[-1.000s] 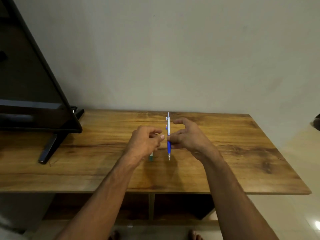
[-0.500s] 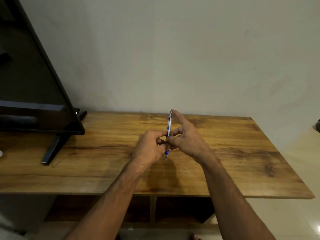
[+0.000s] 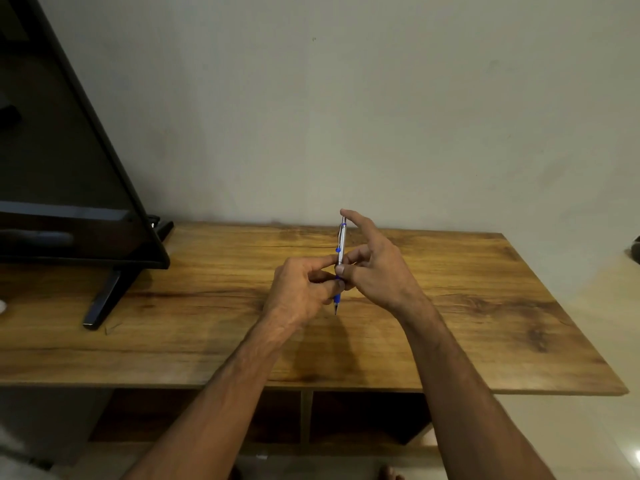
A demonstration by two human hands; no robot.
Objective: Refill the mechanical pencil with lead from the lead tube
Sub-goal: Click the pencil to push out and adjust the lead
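Meanwhile, over a wooden table [image 3: 485,306] by a plain wall [image 3: 381,116], both hands' fingers [image 3: 341,270] grip an upright mechanical pencil [image 3: 341,247].

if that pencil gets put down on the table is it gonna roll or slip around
The mechanical pencil looks slim and round, so it would probably roll, though its clip may stop it. The table looks smooth and level. The silver barrel may be slick; the blue grip likely less so.

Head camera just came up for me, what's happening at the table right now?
A person holds a mechanical pencil upright above the wooden table, tip down. The right hand grips the barrel, its index finger on the top end. The left hand pinches near the blue grip. The lead tube isn't visible. A dark screen stands at the left.
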